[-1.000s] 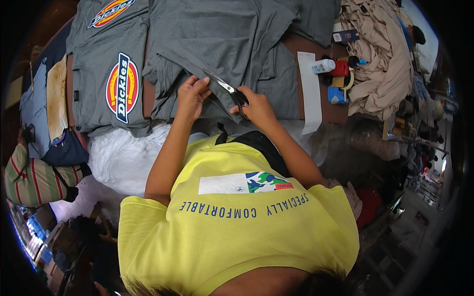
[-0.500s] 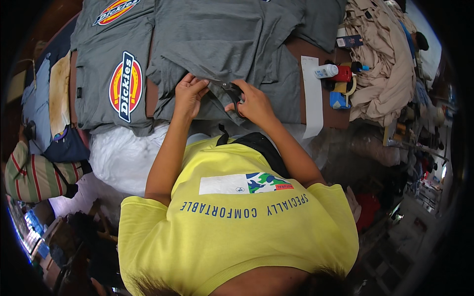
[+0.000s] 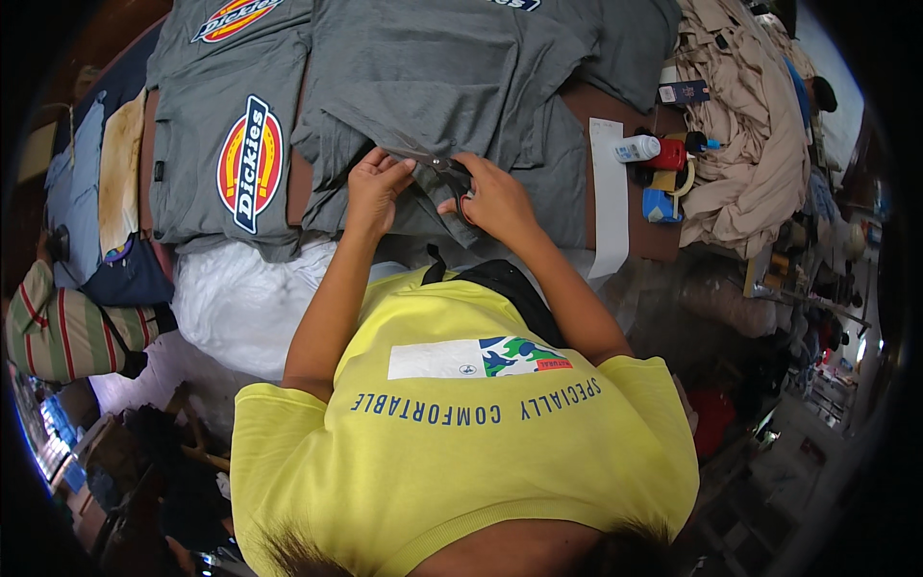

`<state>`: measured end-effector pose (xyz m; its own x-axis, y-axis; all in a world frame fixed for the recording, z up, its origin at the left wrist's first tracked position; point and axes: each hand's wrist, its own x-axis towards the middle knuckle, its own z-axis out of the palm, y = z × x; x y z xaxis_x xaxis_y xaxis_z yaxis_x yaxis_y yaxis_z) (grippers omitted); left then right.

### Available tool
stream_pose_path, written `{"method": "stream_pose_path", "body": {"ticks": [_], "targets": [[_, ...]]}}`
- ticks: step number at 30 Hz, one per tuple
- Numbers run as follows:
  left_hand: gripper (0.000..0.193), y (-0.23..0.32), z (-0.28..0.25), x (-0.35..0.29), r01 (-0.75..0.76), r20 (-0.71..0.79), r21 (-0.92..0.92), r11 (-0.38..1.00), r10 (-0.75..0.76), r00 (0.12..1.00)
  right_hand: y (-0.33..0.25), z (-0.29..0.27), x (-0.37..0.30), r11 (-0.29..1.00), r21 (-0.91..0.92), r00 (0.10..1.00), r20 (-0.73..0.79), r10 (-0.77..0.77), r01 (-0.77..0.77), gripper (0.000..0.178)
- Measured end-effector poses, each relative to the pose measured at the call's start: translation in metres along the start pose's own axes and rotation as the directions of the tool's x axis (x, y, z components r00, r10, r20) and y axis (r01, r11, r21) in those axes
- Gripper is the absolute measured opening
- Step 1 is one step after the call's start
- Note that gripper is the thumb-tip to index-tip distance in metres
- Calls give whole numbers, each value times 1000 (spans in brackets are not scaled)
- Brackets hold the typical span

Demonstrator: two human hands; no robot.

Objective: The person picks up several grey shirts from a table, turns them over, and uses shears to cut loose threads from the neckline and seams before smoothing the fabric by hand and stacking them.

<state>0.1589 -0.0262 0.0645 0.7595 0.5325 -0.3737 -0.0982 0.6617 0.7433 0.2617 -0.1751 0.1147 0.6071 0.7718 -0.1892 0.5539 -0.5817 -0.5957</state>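
Note:
A grey T-shirt (image 3: 433,72) lies rumpled across the table in front of me. My left hand (image 3: 378,189) is closed, pinching a bit of its near hem between thumb and fingertips. In my right hand (image 3: 496,200) is a pair of scissors (image 3: 435,163) with dark handles, my fingers wrapped round the grips. The blades point left, lying over the grey cloth just above my left fingertips. Whether the blades have cloth between them I cannot tell.
Left lies a folded grey shirt (image 3: 183,144) with a round printed badge. At right are a white paper strip (image 3: 610,192), a white bottle (image 3: 636,148), a red object (image 3: 670,152) and a beige cloth heap (image 3: 750,125). Someone in a striped top (image 3: 72,332) sits far left.
The scissor blades now show clearly above my left fingertips, where before they were mostly hidden. My left hand has shifted slightly right, still pinching the cloth.

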Motion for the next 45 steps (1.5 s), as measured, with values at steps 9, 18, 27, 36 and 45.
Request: {"method": "stream_pose_path", "body": {"ticks": [9, 18, 27, 36, 45], "targets": [[28, -5, -1, 0, -6, 2, -13, 1000, 6, 1000, 19, 11, 1, 983, 39, 976, -130, -174, 181, 48], [16, 7, -19, 20, -36, 24, -61, 997, 37, 999, 25, 14, 0, 991, 70, 989, -102, -108, 116, 47], [25, 7, -15, 15, -47, 16, -85, 995, 49, 999, 14, 6, 4, 994, 93, 997, -41, -60, 64, 69], [30, 9, -12, 11, -61, 0, -113, 992, 62, 998, 6, 12, 6, 992, 107, 997, -43, -60, 64, 70], [32, 11, -6, 7, -75, -45, -104, 992, 71, 996, 31, 31, 2, 977, 163, 983, -140, -118, 140, 58]]}}
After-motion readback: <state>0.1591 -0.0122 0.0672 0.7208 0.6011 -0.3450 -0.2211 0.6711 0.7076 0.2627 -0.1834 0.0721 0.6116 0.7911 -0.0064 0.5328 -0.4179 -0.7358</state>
